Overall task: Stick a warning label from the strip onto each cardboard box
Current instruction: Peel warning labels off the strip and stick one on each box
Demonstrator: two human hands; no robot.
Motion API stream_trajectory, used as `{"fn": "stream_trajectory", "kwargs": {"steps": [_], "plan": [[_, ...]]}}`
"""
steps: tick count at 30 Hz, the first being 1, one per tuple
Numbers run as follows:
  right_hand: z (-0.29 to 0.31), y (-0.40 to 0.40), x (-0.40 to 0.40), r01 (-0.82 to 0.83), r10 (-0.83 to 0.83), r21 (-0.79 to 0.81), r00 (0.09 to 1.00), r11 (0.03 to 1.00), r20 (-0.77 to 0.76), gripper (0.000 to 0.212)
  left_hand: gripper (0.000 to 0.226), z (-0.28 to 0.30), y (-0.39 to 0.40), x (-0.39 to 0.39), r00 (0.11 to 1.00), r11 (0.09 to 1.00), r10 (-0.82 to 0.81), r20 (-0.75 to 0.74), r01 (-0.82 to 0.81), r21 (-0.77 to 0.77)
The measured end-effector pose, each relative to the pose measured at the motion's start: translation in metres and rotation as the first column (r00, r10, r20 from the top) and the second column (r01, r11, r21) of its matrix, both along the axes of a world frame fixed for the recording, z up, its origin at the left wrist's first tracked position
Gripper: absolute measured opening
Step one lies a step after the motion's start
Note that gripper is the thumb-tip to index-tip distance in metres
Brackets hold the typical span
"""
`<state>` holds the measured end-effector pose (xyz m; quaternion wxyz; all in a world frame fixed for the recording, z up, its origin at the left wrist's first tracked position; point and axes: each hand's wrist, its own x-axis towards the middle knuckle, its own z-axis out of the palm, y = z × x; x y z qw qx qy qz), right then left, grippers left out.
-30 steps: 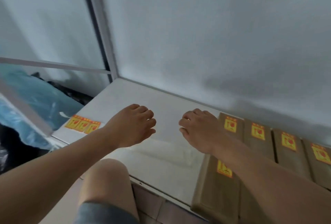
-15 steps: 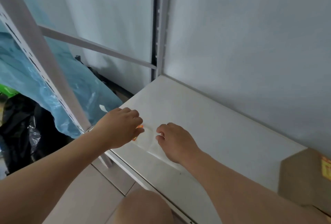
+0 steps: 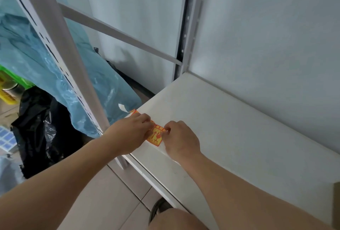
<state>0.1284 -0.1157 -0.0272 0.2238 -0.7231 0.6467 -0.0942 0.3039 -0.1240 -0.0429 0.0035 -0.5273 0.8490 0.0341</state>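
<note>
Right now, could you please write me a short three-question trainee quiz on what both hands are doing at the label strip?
1. True or false: the label strip lies on the white shelf.
2. Which hand covers the strip's far end near the shelf corner? A) left hand B) right hand
3. Fill in: the right hand's fingertips touch the near label's ____ edge.

Key: 1 true; 2 A; 3 right. Whether a label corner is lifted yet cannot be told.
</note>
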Motion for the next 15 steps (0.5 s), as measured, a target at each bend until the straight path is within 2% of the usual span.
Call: {"fn": "stream_trajectory", "kwargs": {"steps": [5,15], "plan": [[0.001,-0.007,0.008,0.073,-0.073,0.005,0.997,0.997,-0.012,0.029,0.045,-0.002,0.000,0.004,1.000,1.000,-0.003,-0.024,0.003,-0.001],[0.001,-0.004,0.015,0.053,-0.050,0.018,0.992,0.998,-0.116,0.055,0.053,-0.012,-0.002,0.011,0.998,1.000,0.014,-0.061,-0.013,0.024]]}}
